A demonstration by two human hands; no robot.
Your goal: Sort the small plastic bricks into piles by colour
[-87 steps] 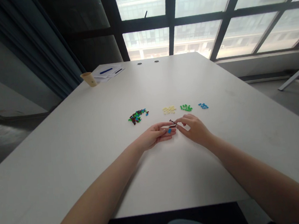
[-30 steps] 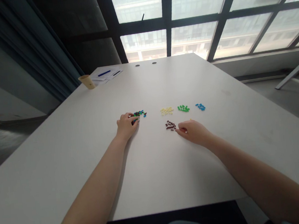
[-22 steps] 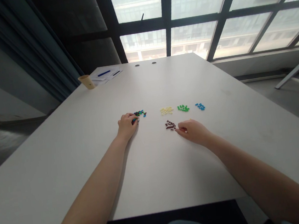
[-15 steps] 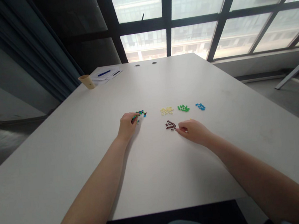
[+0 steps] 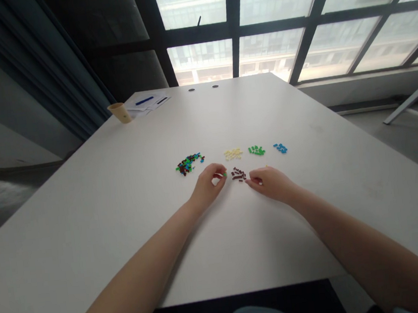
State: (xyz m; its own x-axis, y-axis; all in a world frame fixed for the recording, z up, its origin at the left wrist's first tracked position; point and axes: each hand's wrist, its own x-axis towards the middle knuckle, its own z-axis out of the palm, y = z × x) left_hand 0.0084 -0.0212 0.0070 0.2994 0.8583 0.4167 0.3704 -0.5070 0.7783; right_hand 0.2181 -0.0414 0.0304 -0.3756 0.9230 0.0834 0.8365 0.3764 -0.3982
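Fingers of left hand (image 5: 207, 182), just back from the left, mixed-colour plastic brick pile (image 5: 186, 166), pinch one separated small green plastic brick (image 5: 225, 174) left of small dark-brown plastic bricks (image 5: 238, 177); right hand (image 5: 271, 183) half-curled, contents unclear.

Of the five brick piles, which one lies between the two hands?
The dark brown pile, between the left hand and the right hand; the pale yellow pile, green pile, blue pile and mixed pile lie farther back.

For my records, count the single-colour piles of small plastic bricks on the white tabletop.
4: yellow pile, green pile, blue pile in a row, left to right; brown pile nearer, between left hand and right hand. Hands may hide more.
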